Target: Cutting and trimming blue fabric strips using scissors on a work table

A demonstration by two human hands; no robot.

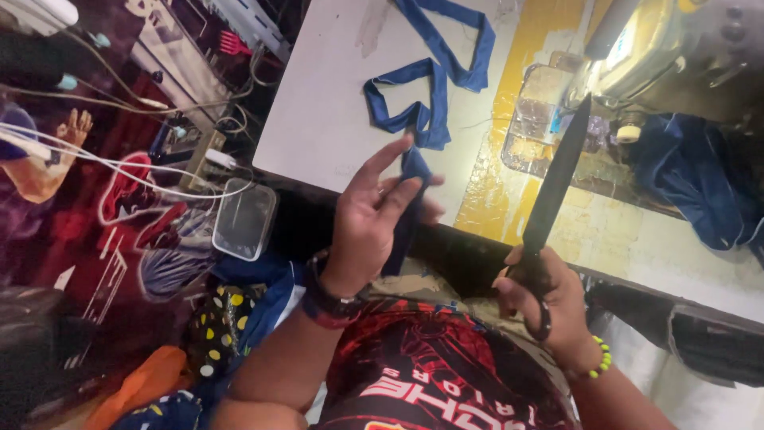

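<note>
Cluttered floor fills the left of the view: white cables (119,171), a clear plastic tub (243,220) and a spotted cloth (219,318) lie beside the pale tabletop (318,111). On that tabletop a long blue fabric strip (434,80) loops and folds back on itself, its near end hanging over the front edge. The left hand (370,219), wearing a dark wristband, holds this near end: thumb and lower fingers pinch the cloth, while the index finger stands extended and free. The strip appears light, soft and limp, so it would likely sag wherever unsupported and is best gripped near its end, flat between fingertips. Further right, the right hand (545,299), with a green bead bracelet, is closed firmly round the handles of black scissors (553,187), blades together and pointing up and away from the body. These appear stiff, heavier and sharp. Beyond them sit a sewing machine (660,48) and a dark blue garment (700,179).
</note>
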